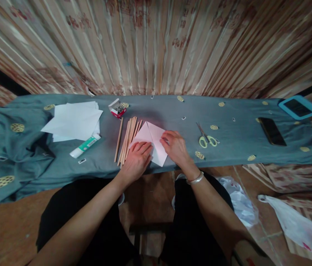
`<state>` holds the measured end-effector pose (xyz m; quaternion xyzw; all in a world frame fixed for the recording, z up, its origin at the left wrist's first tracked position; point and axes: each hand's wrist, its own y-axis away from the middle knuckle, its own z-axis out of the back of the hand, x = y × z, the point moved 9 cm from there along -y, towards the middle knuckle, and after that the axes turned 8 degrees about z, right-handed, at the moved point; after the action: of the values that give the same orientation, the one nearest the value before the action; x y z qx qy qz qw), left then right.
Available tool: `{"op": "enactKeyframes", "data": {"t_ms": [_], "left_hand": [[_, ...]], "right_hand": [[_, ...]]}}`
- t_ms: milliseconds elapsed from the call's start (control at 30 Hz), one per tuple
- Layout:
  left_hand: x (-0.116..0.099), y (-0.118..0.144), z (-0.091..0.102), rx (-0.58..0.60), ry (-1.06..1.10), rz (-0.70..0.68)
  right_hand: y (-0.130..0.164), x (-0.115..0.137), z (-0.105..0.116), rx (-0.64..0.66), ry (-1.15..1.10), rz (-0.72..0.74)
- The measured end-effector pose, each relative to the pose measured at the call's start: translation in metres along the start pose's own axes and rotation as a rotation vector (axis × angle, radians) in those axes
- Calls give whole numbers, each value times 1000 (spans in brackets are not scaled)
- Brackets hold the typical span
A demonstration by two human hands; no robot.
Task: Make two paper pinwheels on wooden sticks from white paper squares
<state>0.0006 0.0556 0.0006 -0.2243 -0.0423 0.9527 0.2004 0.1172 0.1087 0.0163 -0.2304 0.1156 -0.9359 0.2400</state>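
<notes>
A pale pinkish sheet of paper [156, 131] lies in front of me with its top corners folded inward to a point; a crease runs down from the tip. My left hand [137, 157] rests on its lower left part, fingers stretched out flat. At the right edge, my right hand [175, 146] has its fingers curled together and pinches the paper there. Just left of the sheet lie several thin wooden sticks [128, 138], some partly behind my left hand. One wooden stick [118, 140] lies slightly apart from the bunch.
White paper sheets [74, 120] and a glue stick [85, 146] lie left. Behind the sticks sits an opened red box [117, 110] of small metal clips. Green-handled scissors [207, 140], a phone [272, 131] and a blue-framed device [299, 107] are on the right. A curtain hangs behind the cloth-covered table [236, 133].
</notes>
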Motion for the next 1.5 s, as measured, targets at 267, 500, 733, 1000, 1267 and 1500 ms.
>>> {"op": "enactKeyframes", "data": {"t_ms": [267, 500, 733, 1000, 1267, 1500], "left_hand": [[-2, 3, 0, -6, -82, -51], [0, 3, -2, -1, -88, -54], [1, 2, -1, 15, -82, -42], [1, 2, -2, 17, -71, -47], [2, 1, -1, 23, -35, -22], [2, 1, -1, 21, -48, -23]], "right_hand": [[-9, -12, -12, 11, -35, -100], [-10, -22, -7, -12, -26, -139], [-8, -32, -2, -10, 10, -142], [-1, -53, 12, -40, 120, -177], [5, -67, 21, -100, -61, -242], [3, -80, 10, -31, -270, -386]]}}
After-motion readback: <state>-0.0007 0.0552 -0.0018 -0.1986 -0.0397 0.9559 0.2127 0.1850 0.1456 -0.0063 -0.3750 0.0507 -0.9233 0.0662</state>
